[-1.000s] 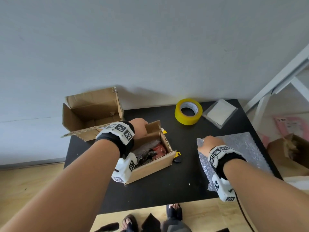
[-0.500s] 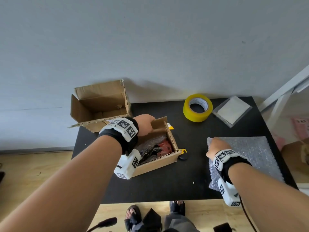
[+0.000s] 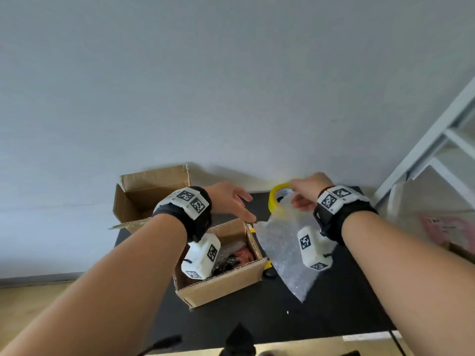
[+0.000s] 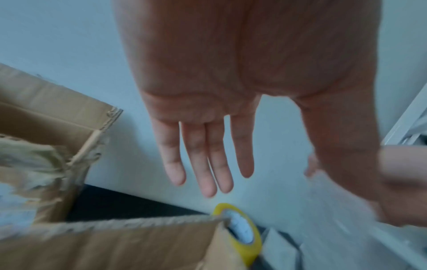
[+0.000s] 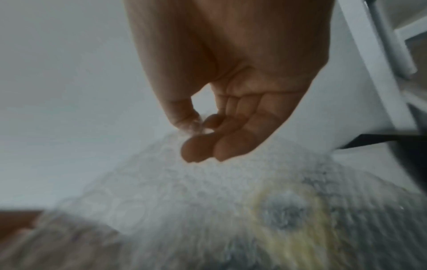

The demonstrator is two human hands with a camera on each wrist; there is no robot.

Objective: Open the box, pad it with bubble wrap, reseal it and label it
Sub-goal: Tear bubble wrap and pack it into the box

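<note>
From the head camera I see my right hand (image 3: 307, 190) pinching the bubble wrap (image 3: 281, 249), hanging above the table's (image 3: 257, 319) back edge beside the open box (image 3: 221, 286). Left wrist view: my left hand (image 4: 208, 109) is relaxed, fingers straight, above the tape roll (image 4: 245, 237). Right wrist view: thumb and fingers (image 5: 201, 149) nip the wrap's corner.

Both forearms are being extended forward, each wrist being banded by a black strap with a white marker block. The left hand (image 3: 228, 199) is being held flat, its fingers (image 4: 208, 164) straight and slightly spread, nothing being gripped. The right hand (image 3: 309, 191) is being raised, its thumb and fingertips (image 5: 198, 146) being pinched together on bubble wrap (image 3: 285, 255).
</note>
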